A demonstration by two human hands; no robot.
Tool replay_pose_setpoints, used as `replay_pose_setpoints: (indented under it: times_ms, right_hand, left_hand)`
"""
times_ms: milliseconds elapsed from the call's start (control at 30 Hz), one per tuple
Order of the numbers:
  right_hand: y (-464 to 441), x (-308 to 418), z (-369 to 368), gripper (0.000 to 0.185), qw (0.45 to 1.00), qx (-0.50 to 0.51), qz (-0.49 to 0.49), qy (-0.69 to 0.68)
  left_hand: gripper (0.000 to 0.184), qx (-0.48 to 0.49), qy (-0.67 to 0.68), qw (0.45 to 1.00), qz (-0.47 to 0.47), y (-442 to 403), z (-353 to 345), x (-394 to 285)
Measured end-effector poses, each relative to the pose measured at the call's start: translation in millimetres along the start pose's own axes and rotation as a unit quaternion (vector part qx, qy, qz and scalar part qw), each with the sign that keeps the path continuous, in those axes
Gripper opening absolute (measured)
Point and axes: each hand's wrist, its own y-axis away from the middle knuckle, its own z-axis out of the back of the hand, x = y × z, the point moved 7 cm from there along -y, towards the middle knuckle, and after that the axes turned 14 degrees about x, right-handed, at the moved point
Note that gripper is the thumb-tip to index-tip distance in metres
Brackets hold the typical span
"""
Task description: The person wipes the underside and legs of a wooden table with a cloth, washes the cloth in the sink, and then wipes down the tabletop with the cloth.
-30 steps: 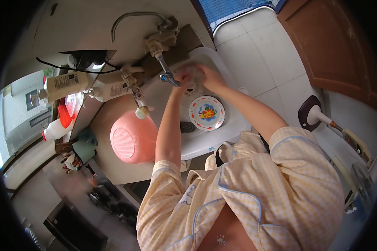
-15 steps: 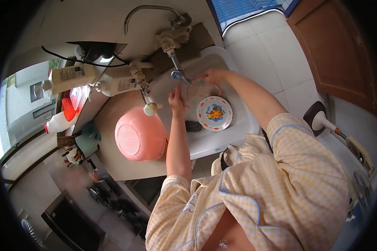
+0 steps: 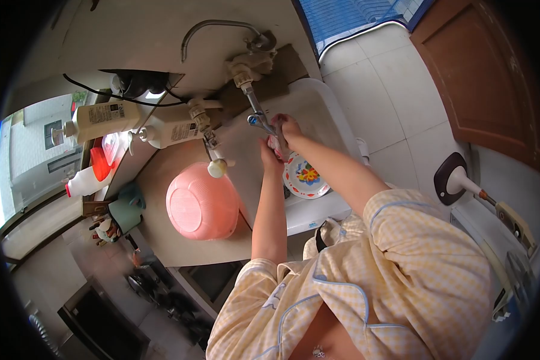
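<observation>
A basin (image 3: pixel 201 201) sits at the counter's (image 3: pixel 156 167) right edge. Under the tap (image 3: pixel 256 108), the left hand (image 3: pixel 270 154) and right hand (image 3: pixel 288 129) meet at a pinkish item (image 3: pixel 274 143), finger grip unclear; it looks light, probably slippery, best held by opposite edges, left of the plate (image 3: pixel 306 177).

Pink item (image 3: pixel 274 143): largely covered by left hand (image 3: pixel 271 154) and right hand (image 3: pixel 287 129); kind unclear.
Plate (image 3: pixel 306 174): upper rim partly hidden by right forearm (image 3: pixel 336 167).
Dark pad (image 3: pixel 286 192): mostly hidden behind left forearm (image 3: pixel 270 210).
Blue screen (image 3: pixel 348 23): cut by top edge.
Shirt (image 3: pixel 420 258): cut by bottom edge.
Dark objects (image 3: pixel 153 285), lower left: blurred, unidentifiable.
</observation>
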Motion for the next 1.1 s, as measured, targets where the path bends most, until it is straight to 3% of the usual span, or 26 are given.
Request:
replay_pose_setpoints:
  times_ms: [67,100,133,167,200,233,267,333,400,433,467,533,600,633,667,700,767,833,900,933,1000,1033,1067,1100]
  right_hand:
    - [6.8,-0.2,8.7,0.021,0.997,-0.046,-0.031,-0.047]
    - [23.4,25.1,17.3,0.023,0.990,-0.110,-0.009,0.088]
    - [37.8,51.6,24.3,0.026,0.960,-0.172,0.012,0.222]
    - [44.1,65.6,27.4,0.026,0.959,-0.175,0.012,0.223]
    - [49.1,64.3,32.4,0.026,0.981,-0.168,-0.035,0.086]
    - [52.7,53.8,37.7,0.025,0.983,-0.157,-0.082,-0.053]
    - [54.1,42.1,37.2,0.031,0.979,-0.055,-0.177,-0.090]
    - [44.8,27.5,34.7,0.036,0.967,-0.004,-0.202,-0.154]
    - [41.4,16.4,26.4,0.043,0.948,0.047,-0.224,-0.222]
    - [42.0,11.8,21.4,0.047,0.935,0.070,-0.251,-0.239]
    - [43.4,7.2,15.8,0.052,0.921,0.094,-0.277,-0.256]
    - [50.5,18.5,3.1,0.053,0.917,0.103,-0.287,-0.259]
    - [47.1,13.8,-3.4,0.056,0.912,0.114,-0.297,-0.260]
    - [33.5,-4.3,-1.9,0.056,0.911,0.150,-0.293,-0.249]
    - [25.7,-14.5,-4.2,0.057,0.909,0.185,-0.288,-0.238]
    - [26.8,-12.0,-10.3,0.057,0.909,0.185,-0.288,-0.239]
    - [29.6,5.3,-11.2,0.056,0.937,0.097,-0.251,-0.223]
    - [31.1,13.5,-11.0,0.054,0.945,0.091,-0.235,-0.208]
    - [30.3,14.6,-9.0,0.051,0.953,0.082,-0.219,-0.191]
    - [28.7,10.1,-5.1,0.050,0.948,0.033,-0.223,-0.223]
    - [24.1,-2.1,5.4,0.049,0.940,-0.018,-0.228,-0.254]
    - [17.9,-2.0,19.2,0.051,0.967,-0.046,-0.199,-0.152]
    - [13.6,-0.8,31.3,0.054,0.982,-0.074,-0.169,-0.049]
    - [17.5,4.3,29.8,0.054,0.982,-0.075,-0.169,-0.049]
  left_hand:
    - [0.037,0.080,-0.003,0.996,0.037,-31.5,-6.2,15.9]
    - [0.037,0.081,-0.002,0.996,0.040,-38.4,-11.7,15.7]
    - [0.034,-0.026,-0.141,0.989,0.030,-40.9,-6.6,4.7]
    - [0.031,-0.039,-0.267,0.962,-0.040,-41.4,-14.0,-10.5]
    - [0.028,-0.073,-0.391,0.911,-0.104,-39.3,-21.7,-25.0]
    - [0.028,-0.073,-0.391,0.912,-0.101,-32.5,-37.1,-26.3]
    - [0.029,-0.018,-0.482,0.869,-0.111,-27.2,-64.1,-28.1]
    - [0.030,0.038,-0.567,0.814,-0.118,-28.2,-79.0,-21.6]
    - [0.024,0.219,-0.657,0.676,-0.251,-18.4,-106.1,-12.4]
    - [0.024,0.220,-0.659,0.675,-0.248,-18.6,-103.1,-16.7]
    - [0.026,0.228,-0.728,0.554,-0.334,-7.0,-109.7,-24.8]
    - [0.028,0.229,-0.778,0.419,-0.409,0.9,-105.4,-21.9]
    - [0.029,0.203,-0.727,0.576,-0.313,-22.9,-75.9,-24.9]
    - [0.029,0.202,-0.728,0.576,-0.312,-17.7,-81.5,-25.0]
    - [0.027,0.138,-0.636,0.740,-0.170,-23.9,-71.8,-24.7]
    - [0.027,0.065,-0.506,0.860,-0.018,-26.1,-53.9,-12.4]
    - [0.026,0.075,-0.494,0.864,-0.062,-36.8,-45.5,-4.4]
    - [0.027,0.085,-0.479,0.867,-0.106,-59.6,-22.1,5.7]
    - [0.029,0.119,-0.447,0.885,-0.056,-85.0,6.1,29.2]
    - [0.029,0.120,-0.446,0.886,-0.055,-73.3,-15.7,23.4]
    - [0.032,0.016,-0.504,0.863,-0.004,-36.2,-68.4,-1.0]
    - [0.032,0.016,-0.504,0.863,-0.003,-41.7,-61.7,2.3]
    - [0.030,0.033,-0.437,0.899,-0.010,-49.8,-56.5,7.3]
    - [0.029,0.050,-0.368,0.928,-0.017,-54.6,-53.7,11.5]
